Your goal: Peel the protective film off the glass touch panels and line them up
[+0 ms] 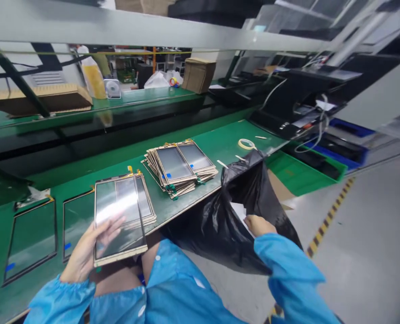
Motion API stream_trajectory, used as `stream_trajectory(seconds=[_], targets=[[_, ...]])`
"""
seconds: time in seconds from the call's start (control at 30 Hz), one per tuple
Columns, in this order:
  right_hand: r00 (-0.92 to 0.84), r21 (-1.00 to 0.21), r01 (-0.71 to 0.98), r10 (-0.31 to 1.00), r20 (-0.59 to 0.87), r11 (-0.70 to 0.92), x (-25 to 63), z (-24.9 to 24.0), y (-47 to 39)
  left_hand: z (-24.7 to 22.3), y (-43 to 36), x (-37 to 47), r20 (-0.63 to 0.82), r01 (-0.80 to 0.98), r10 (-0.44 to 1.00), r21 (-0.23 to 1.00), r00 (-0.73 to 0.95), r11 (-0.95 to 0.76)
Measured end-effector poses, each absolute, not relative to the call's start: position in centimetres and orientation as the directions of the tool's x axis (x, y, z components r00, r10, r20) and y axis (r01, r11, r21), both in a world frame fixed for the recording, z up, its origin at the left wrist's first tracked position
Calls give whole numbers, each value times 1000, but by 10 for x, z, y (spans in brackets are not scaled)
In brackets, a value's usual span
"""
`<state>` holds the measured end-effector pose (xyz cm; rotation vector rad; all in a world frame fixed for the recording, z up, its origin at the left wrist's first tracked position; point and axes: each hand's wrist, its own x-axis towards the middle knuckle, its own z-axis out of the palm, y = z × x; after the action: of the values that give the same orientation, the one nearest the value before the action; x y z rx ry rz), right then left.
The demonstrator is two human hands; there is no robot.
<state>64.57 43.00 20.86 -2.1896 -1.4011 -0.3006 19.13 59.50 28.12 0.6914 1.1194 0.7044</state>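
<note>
Lower left of the frame, I see the left hand (pixel 88 247) holding a framed glass panel (pixel 130 236) up at a tilt, fingers partly spread along its left side. Right of centre, the right hand (pixel 261 226) has its fingers curled closed on a white sheet (pixel 238 210) at the mouth of a black bag (pixel 203 225). Stacked panels (pixel 178 164) lie mid-frame on the green tabletop (pixel 164 207).

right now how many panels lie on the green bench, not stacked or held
2: the far-left panel and the second panel beside it, partly behind the held panel; others may be hidden.
</note>
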Motion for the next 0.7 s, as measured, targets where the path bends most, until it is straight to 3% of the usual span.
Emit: stream_trajectory(seconds=[0.07,0.17,0.23,0.33,0.43,0.6,0.7], targets=[[478,-319,873,783,398,-370,616,207,441,283,590,199,-471,-212,827,813,308,542],[404,-588,792,864,300,-166,546,225,481,288,580,208,-332,-281,883,859,332,429],[75,-831,546,982,174,106,491,242,505,292,571,210,-271,-292,919,889,285,352],[-308,-944,282,948,79,170,427,257,523,298,555,204,-186,-281,965,931,186,233],[-383,-884,384,917,109,266,403,261,527,301,539,198,-69,-262,995,961,77,87],[-415,-679,611,895,162,406,402,269,534,299,517,200,184,-232,981,954,-53,-192],[-449,-486,740,879,160,466,400,274,539,296,507,207,242,-185,970,952,-29,-243]])
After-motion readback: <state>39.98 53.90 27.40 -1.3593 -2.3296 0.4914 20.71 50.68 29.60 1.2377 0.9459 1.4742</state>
